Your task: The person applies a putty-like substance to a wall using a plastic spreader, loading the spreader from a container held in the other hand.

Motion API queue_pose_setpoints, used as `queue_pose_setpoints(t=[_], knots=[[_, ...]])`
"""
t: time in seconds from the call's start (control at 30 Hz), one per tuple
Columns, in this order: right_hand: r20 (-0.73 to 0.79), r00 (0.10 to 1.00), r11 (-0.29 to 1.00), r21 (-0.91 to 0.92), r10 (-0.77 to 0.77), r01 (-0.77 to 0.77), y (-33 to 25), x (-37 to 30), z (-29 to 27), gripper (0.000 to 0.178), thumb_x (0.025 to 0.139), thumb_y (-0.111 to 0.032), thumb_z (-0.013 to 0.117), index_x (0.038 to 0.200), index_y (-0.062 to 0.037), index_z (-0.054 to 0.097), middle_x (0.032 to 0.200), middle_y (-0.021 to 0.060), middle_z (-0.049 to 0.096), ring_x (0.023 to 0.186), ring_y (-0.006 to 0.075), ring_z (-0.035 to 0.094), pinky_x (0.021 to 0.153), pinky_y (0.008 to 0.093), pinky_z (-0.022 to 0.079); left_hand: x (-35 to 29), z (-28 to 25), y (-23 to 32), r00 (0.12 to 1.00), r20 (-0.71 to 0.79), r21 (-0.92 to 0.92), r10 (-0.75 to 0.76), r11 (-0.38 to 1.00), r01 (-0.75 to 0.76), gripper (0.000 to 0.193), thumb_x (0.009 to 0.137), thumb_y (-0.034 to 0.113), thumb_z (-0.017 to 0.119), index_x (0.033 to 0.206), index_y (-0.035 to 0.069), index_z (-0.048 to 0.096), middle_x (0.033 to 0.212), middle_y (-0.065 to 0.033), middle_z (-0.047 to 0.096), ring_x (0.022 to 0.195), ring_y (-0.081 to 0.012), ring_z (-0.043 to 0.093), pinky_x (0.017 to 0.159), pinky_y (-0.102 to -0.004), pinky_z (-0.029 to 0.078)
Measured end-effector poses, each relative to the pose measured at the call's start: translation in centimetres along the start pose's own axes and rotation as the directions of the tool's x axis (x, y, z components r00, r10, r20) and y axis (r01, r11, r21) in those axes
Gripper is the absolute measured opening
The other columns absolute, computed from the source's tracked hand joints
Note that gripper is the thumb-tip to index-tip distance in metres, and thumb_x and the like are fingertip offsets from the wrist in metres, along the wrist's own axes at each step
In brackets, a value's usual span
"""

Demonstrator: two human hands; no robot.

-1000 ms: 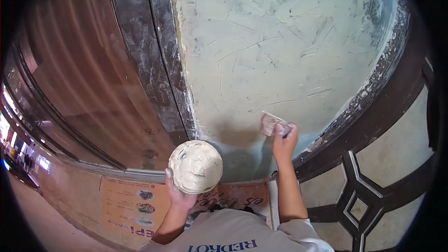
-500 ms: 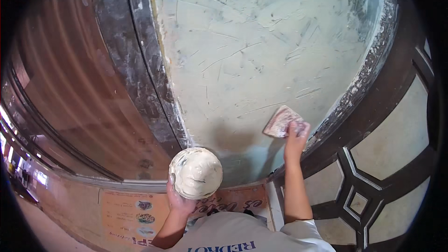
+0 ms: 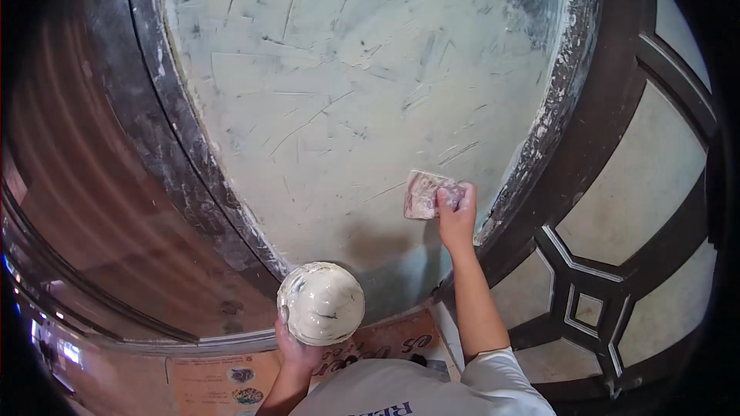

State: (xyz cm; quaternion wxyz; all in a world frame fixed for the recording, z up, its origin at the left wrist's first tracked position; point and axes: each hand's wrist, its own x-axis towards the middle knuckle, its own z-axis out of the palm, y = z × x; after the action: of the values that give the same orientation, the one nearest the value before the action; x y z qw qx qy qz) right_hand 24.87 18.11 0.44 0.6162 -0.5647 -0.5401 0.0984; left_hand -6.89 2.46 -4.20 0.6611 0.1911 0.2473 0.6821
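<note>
My left hand (image 3: 295,347) is wrapped around the side of a round tub heaped with wet off-white putty (image 3: 321,304), held low in front of the wall. Farther up and to the right, my right hand (image 3: 458,212) grips a flat, squarish putty spreader (image 3: 422,194), thumb on its near face. Whitish smears cover the spreader and my right fingers. The spreader is at the lower right of a pale, putty-coated wall panel (image 3: 347,92) marked with scratches and ridges. Whether its edge touches the surface, I cannot tell.
Dark, putty-splashed frames border the panel on the left (image 3: 166,119) and right (image 3: 551,119). A glossy brown panel (image 3: 85,162) stands at the left, a dark lattice with pale panes (image 3: 620,200) at the right. An orange printed sheet (image 3: 208,381) lies below.
The view has shifted, with the wall sliding left and the tub sitting slightly lower. My right hand has moved up a little along the wall, and the spreader has turned in it.
</note>
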Motion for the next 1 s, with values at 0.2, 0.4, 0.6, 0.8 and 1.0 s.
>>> queue_pose_setpoints(t=[0.2, 0.4, 0.6, 0.8, 1.0], knots=[[-0.164, 0.839, 0.575, 0.794, 0.519, -0.200, 1.8, 4.0, -2.5, 0.029, 0.097, -0.020, 0.062, 0.117, -0.0024, 0.048, 0.108, 0.0076, 0.057, 0.095, 0.0159, 0.055, 0.085, 0.0295, 0.046, 0.3, 1.2, -1.1, 0.996, 0.072, -0.044, 0.061, 0.997, -0.057, 0.055, 0.099, 0.041, 0.037, 0.139, 0.004, 0.045, 0.141, -0.0143, 0.050, 0.127, -0.0294, 0.051, 0.110, -0.0450, 0.040], [-0.167, 0.923, 0.798, 0.569, 0.347, -0.197, 2.4, 4.1, -2.6, 0.026, 0.098, -0.017, 0.057, 0.119, -0.0013, 0.051, 0.114, 0.0084, 0.059, 0.107, 0.0168, 0.056, 0.093, 0.0318, 0.045, 0.8, 2.9, -3.1, 0.995, 0.085, -0.182, -0.052, 0.981, 0.067, 0.058, 0.097, 0.042, 0.041, 0.141, 0.005, 0.044, 0.144, -0.0143, 0.048, 0.130, -0.0329, 0.048, 0.112, -0.0490, 0.036], [-0.068, 0.977, 0.825, 0.550, 0.202, -0.132, 1.8, 3.8, -3.9, 0.027, 0.099, -0.016, 0.057, 0.119, -0.0029, 0.045, 0.109, 0.0065, 0.056, 0.100, 0.0139, 0.054, 0.089, 0.0296, 0.046, 1.0, 4.5, -5.3, 0.993, 0.067, -0.153, -0.095, 0.983, 0.104, 0.059, 0.097, 0.046, 0.039, 0.142, 0.008, 0.043, 0.144, -0.0145, 0.047, 0.131, -0.0342, 0.047, 0.109, -0.0512, 0.039], [-0.236, 0.906, 0.656, 0.753, 0.352, -0.059, 2.9, 6.3, -5.0, 0.022, 0.100, -0.014, 0.055, 0.118, -0.0028, 0.049, 0.108, 0.0039, 0.057, 0.098, 0.0125, 0.056, 0.088, 0.0301, 0.047, 1.1, 6.5, -7.4, 0.995, 0.065, -0.078, -0.070, 0.994, 0.075, 0.061, 0.096, 0.049, 0.041, 0.142, 0.008, 0.044, 0.143, -0.0141, 0.048, 0.130, -0.0341, 0.048, 0.108, -0.0513, 0.040], [-0.172, 0.981, 0.926, 0.378, 0.089, -0.018, 3.1, 6.1, -5.2, 0.022, 0.099, -0.015, 0.058, 0.112, -0.0003, 0.051, 0.104, 0.0082, 0.057, 0.095, 0.0147, 0.055, 0.088, 0.0300, 0.045, 1.4, 6.7, -9.3, 0.996, 0.051, -0.041, -0.070, 0.997, 0.072, 0.062, 0.095, 0.047, 0.043, 0.143, 0.008, 0.042, 0.142, -0.0137, 0.050, 0.128, -0.0339, 0.049, 0.107, -0.0505, 0.041]])
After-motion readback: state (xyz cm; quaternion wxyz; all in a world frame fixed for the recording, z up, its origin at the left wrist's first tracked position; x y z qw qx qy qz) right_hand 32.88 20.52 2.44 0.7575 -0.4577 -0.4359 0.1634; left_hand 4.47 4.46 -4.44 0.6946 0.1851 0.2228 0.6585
